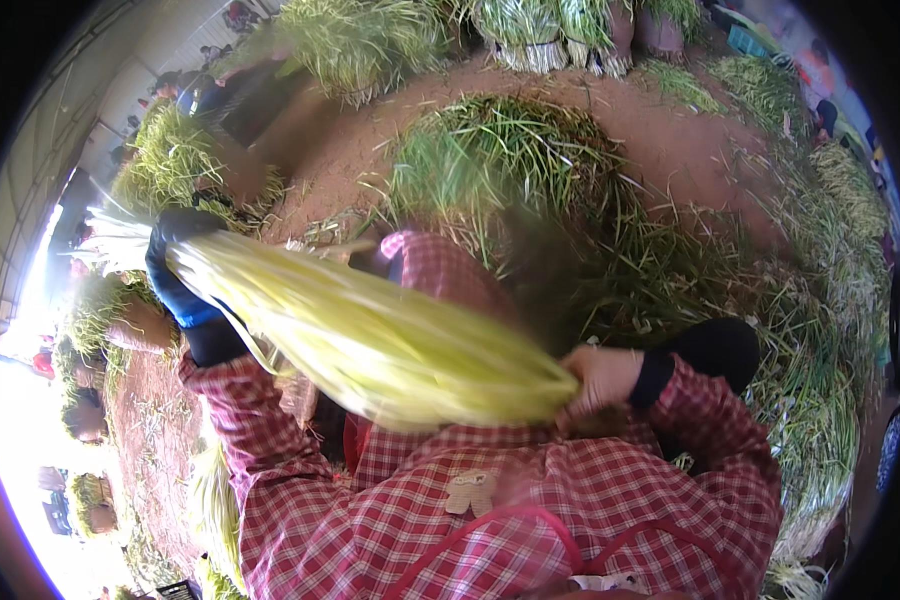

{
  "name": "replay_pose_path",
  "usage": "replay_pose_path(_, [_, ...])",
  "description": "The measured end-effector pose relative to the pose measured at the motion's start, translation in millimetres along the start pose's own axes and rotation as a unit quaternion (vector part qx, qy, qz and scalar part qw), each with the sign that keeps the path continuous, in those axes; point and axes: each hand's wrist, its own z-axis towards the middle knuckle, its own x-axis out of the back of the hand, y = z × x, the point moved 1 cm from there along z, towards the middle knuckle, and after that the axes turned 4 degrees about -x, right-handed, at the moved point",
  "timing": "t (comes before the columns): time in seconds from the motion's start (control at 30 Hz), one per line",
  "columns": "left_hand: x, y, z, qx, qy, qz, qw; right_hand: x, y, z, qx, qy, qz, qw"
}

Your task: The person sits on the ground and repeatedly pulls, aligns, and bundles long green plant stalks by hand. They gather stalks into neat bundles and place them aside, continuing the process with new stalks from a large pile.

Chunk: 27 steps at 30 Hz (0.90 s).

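Observation:
A thick bundle of yellow-green leafy stalks (375, 337), blurred by motion, spans the space before my chest. My left hand (172, 247), in a dark glove with a blue part, grips it near its whitish stem end. Bare-skinned and dark-cuffed, my right hand (596, 382) closes around the leaf tips at the other end. Beyond the bundle lies a large heap of green leaves and trimmings (517, 157) on the reddish ground.
Tied upright bundles (532, 37) stand at the far side. Long rows of green stalks (817, 390) lie on the right. More bundles (169, 150) are at the left, with people farther off. A teal crate (748, 41) stands at the upper right.

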Motion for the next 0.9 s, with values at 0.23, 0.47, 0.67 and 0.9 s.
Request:
replay_pose_path(0.23, [75.4,-82.0,31.8,0.059,0.027,-0.112,0.992,100.0,3.8,60.4,-0.018,0.23,-0.124,0.965])
replay_pose_path(0.47, [116.4,-112.3,24.5,0.079,0.147,-0.028,0.986,101.0,29.4,92.1,-0.097,0.254,-0.078,0.959])
replay_pose_path(0.67, [125.2,-115.3,26.1,0.096,0.098,-0.064,0.989,105.6,80.6,107.2,0.013,0.261,0.085,0.961])
replay_pose_path(0.9, [120.7,-111.7,22.3,0.077,0.113,-0.019,0.99,92.2,123.0,151.2,-0.037,0.375,-0.124,0.918])
